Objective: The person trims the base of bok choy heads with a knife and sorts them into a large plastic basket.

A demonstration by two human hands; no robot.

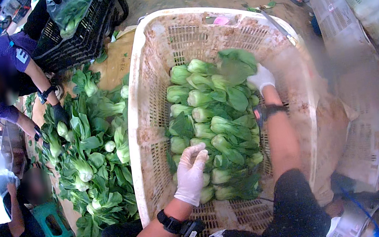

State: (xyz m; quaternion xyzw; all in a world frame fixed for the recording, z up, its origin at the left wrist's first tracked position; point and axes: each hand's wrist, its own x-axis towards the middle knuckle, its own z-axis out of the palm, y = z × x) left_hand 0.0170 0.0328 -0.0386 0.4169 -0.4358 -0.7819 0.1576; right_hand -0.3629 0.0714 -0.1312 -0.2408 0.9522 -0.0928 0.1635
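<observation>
A big white plastic crate, smeared with brown dirt, stands before me with rows of green bok choy inside. My right hand, in a white glove, is at the far right of the rows, its fingers against a leafy bok choy that it grips; some of the fingers are hidden behind the leaves, which are partly blurred. Over the near left part of the rows is my gloved left hand. Its thumb and forefinger come together above the stalks, and I see nothing between them.
A heap of loose bok choy lies left of the crate, where a person in purple reaches in with dark gloves. Behind are black crates. Stacked pale crates line the right. A green stool stands at lower left.
</observation>
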